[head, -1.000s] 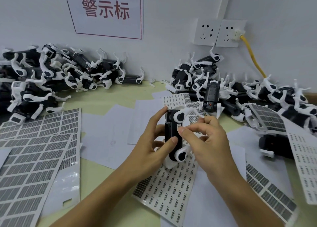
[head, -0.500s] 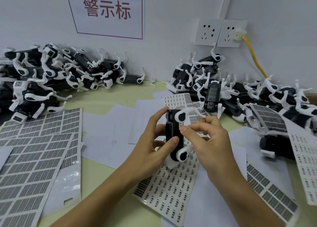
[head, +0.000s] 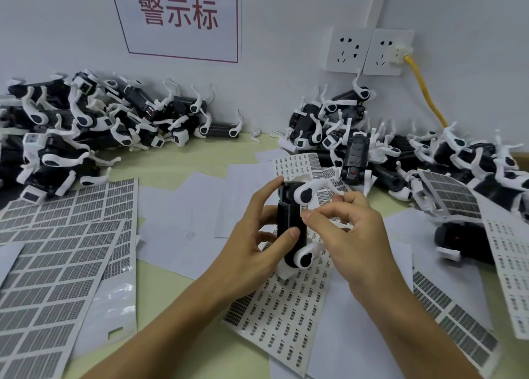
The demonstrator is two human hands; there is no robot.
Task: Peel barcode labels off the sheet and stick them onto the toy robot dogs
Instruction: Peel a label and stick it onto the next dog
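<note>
A black toy robot dog [head: 289,218] with white legs stands on end at the centre of the head view. My left hand [head: 252,244] grips its body, thumb on the front, index finger on its top. My right hand [head: 349,229] is at the dog's right side, its index fingertip touching the body by the upper white leg; whether it pinches a label is hidden. A barcode label sheet [head: 286,307] with small labels lies under the dog and both hands.
Piles of toy robot dogs lie along the wall at the left [head: 80,126] and right [head: 400,152]. Label sheets [head: 57,249] cover the left of the table, more at the right [head: 509,264]. White papers [head: 183,215] lie between. A yellow cable [head: 423,92] hangs from the wall socket.
Both hands and the dog have stayed almost in place; my right index finger has shifted slightly along the dog's side.
</note>
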